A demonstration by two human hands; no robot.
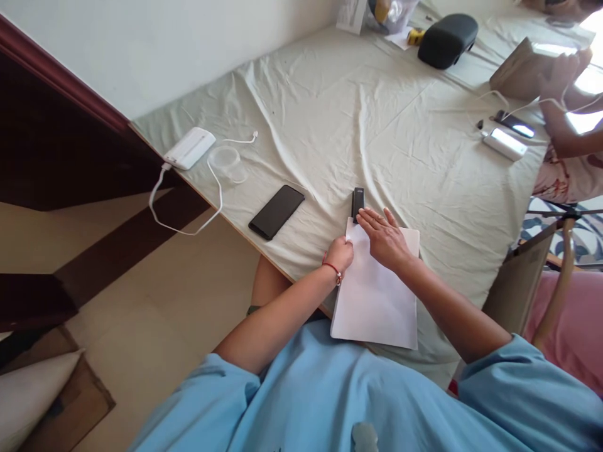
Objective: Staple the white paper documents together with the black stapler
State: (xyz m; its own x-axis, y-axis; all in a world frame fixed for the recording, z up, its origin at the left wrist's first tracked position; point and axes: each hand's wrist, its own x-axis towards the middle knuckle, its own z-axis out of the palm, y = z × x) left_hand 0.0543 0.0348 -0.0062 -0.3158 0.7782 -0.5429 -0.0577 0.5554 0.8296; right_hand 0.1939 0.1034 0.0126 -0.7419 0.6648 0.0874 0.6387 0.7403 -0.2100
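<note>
Aligning stage: left hand (340, 253) pinches the paper's (377, 298) top-left corner; right hand (385, 238) lies flat, fingers spread, on it. Stapler (357, 203) sits just beyond the fingertips. Next likely requires sliding the corner into it.

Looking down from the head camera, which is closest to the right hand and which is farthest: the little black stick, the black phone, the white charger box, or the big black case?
From the right hand:
1. Little black stick, just past the fingertips at the paper's top edge.
2. Black phone, to the left.
3. White charger box, farther left near the table edge.
4. Big black case, at the far end of the table.
</note>
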